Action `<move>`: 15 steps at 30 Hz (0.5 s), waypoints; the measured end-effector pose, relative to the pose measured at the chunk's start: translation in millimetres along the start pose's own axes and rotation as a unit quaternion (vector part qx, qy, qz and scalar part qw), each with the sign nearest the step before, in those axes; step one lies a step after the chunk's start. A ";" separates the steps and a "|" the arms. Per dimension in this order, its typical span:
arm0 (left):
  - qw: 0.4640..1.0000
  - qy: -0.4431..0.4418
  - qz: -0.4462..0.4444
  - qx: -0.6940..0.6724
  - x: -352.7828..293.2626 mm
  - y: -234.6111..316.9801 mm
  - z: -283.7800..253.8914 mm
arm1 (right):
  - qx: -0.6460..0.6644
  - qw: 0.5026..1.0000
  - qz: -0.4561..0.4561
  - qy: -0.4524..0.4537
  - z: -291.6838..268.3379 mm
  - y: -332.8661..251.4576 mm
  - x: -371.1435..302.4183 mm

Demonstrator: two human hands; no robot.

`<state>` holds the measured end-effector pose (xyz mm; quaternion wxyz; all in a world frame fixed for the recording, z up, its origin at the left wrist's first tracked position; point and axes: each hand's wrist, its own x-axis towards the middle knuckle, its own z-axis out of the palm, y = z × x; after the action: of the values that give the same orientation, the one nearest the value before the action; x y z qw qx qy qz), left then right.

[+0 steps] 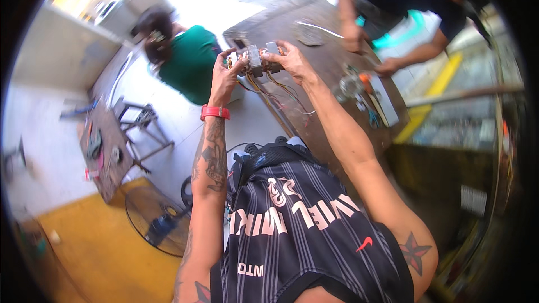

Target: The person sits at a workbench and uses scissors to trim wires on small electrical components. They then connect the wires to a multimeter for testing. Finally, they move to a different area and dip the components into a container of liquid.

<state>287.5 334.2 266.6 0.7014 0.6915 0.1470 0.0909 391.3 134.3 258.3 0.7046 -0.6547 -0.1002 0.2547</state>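
Observation:
Both my arms reach forward over the near left edge of the workbench (314, 106). Between my hands are grey metal-cored transformers (255, 60) with copper windings, held side by side; how many pieces there are is hard to make out. My left hand (223, 81) has its fingers and thumb closed on the left end. At the other end my right hand (295, 63) pinches the right-hand core, thumb below and fingers above. Thin brown, yellow and dark wires (270, 85) hang from the transformers toward the bench. The fingertips are partly hidden behind the cores.
A person in a green shirt (191, 62) is just left of my hands. Across the bench another person's hands (355, 36) work near a white cable (319, 28). Tools and a white box (387, 106) lie at right. A fan (160, 221) and small wooden table (106, 146) stand left.

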 end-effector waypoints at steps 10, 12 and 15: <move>0.935 0.339 0.106 -0.023 -141.4 53.5 -197.4 | -0.052 0.948 -0.010 -0.315 269.3 -46.7 22.5; 0.925 0.368 0.096 -0.017 -168.2 58.4 -215.2 | -0.040 0.927 0.017 -0.373 300.8 -46.4 16.1; 0.910 0.395 0.117 -0.038 -193.6 60.2 -228.0 | -0.004 0.906 0.040 -0.422 330.2 -40.1 7.0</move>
<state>34.4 486.8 342.1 0.5961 0.5841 0.3269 0.4435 249.7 425.0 336.5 0.5828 -0.4925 -0.3629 0.5349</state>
